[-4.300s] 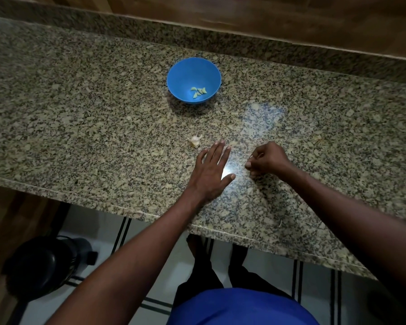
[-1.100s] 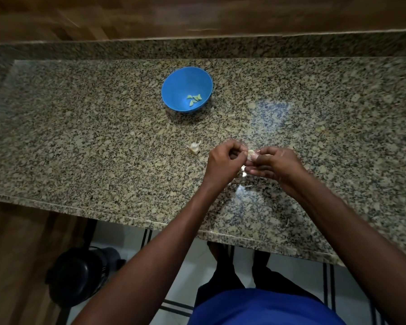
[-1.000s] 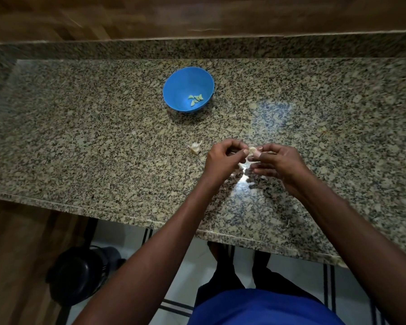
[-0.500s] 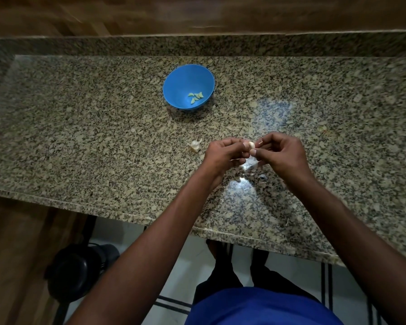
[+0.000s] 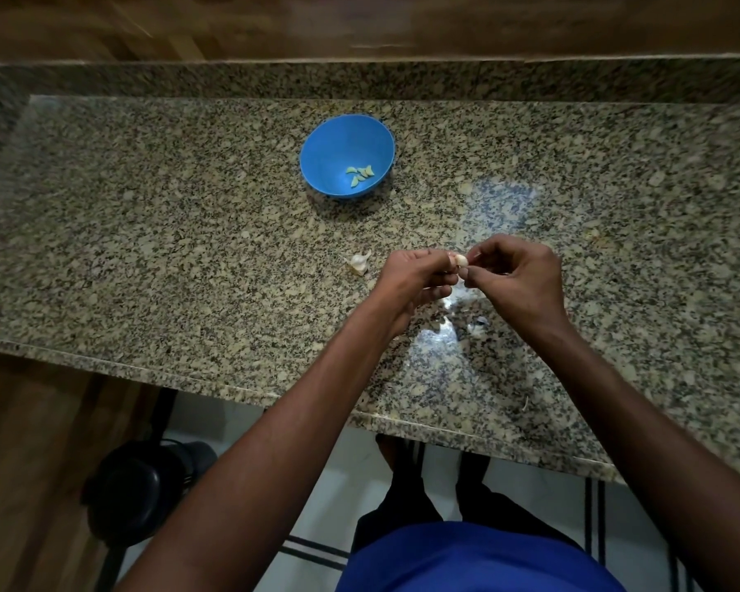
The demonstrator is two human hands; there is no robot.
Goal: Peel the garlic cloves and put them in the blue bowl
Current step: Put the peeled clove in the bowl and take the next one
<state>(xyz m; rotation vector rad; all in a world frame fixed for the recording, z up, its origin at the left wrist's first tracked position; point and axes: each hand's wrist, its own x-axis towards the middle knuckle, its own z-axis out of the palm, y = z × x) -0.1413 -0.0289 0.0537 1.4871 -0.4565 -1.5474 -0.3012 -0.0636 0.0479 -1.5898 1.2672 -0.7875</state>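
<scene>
Item: one garlic clove (image 5: 461, 260), pinched between your left hand (image 5: 415, 282) and right hand (image 5: 515, 277) above the counter (image 5: 146, 232); blue bowl (image 5: 332, 141) (peeled cloves (image 5: 360, 174) inside) sat farther back, garlic piece (image 5: 358, 262) left.

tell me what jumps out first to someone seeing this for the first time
The blue bowl stands out at the far middle of the speckled granite counter, with a few peeled cloves inside. Nearer, the left hand and right hand pinch one garlic clove between them, and a scrap of garlic lies just left of them.
</scene>
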